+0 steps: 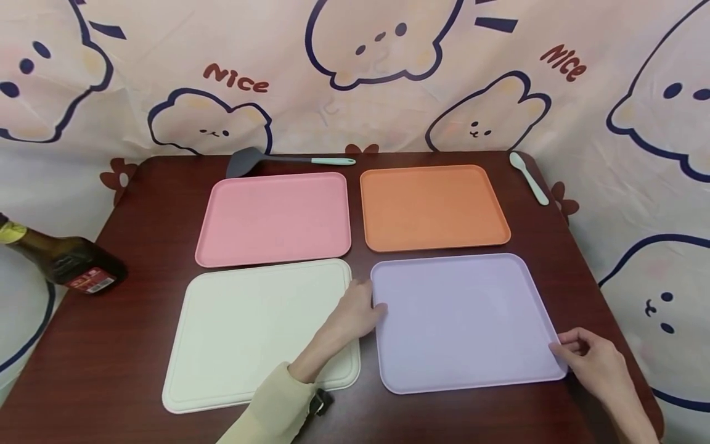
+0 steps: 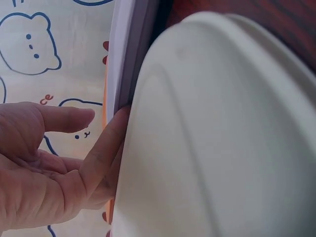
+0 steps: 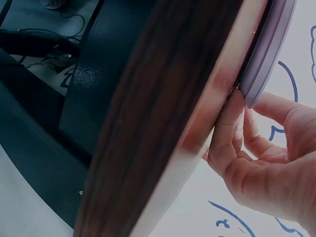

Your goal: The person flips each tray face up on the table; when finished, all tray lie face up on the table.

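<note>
A purple tray lies at the near right of the dark wooden table. My right hand pinches its near right corner, the thumb over the rim and the other fingers at the side and below, as the right wrist view shows. At the opposite edge, my left hand reaches into the narrow gap beside a white tray. Its fingertips touch the purple tray's side; in the left wrist view the left thumb stands apart from the rim. The left forearm passes over the white tray.
Behind lie a pink tray and an orange tray. A grey spatula with a mint handle rests along the back edge. At the back right corner is a pale spoon. A dark bottle is at the left edge.
</note>
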Motion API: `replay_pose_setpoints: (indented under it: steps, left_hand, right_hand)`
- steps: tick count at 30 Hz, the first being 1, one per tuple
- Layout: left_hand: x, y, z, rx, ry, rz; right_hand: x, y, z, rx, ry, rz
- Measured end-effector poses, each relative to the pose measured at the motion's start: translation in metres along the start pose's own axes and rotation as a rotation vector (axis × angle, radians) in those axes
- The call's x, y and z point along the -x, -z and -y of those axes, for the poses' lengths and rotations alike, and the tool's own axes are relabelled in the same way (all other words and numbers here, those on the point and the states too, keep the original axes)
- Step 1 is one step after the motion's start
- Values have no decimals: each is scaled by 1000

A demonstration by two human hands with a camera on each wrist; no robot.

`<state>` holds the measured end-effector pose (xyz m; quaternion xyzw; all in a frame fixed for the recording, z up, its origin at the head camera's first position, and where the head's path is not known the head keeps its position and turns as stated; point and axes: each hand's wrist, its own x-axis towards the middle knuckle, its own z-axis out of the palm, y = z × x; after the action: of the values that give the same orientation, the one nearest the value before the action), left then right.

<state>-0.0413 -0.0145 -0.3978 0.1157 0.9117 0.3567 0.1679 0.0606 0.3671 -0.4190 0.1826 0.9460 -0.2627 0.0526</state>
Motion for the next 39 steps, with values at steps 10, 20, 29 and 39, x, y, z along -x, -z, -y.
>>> replay_pose_setpoints:
  steps: [10,20,29,39]
  left_hand:
    - [-1,-1,-1,15,32,25]
    - [0,3,-4,32,72,56]
    - [6,7,-3,77,25,47]
    - [24,27,9,325,-12,45]
  right_hand:
    - [0,0,-1,24,25,3]
    - [-1,2,2,45,15,35]
    - [0,5,5,49,-6,56]
    - [5,10,20,86,5,-3]
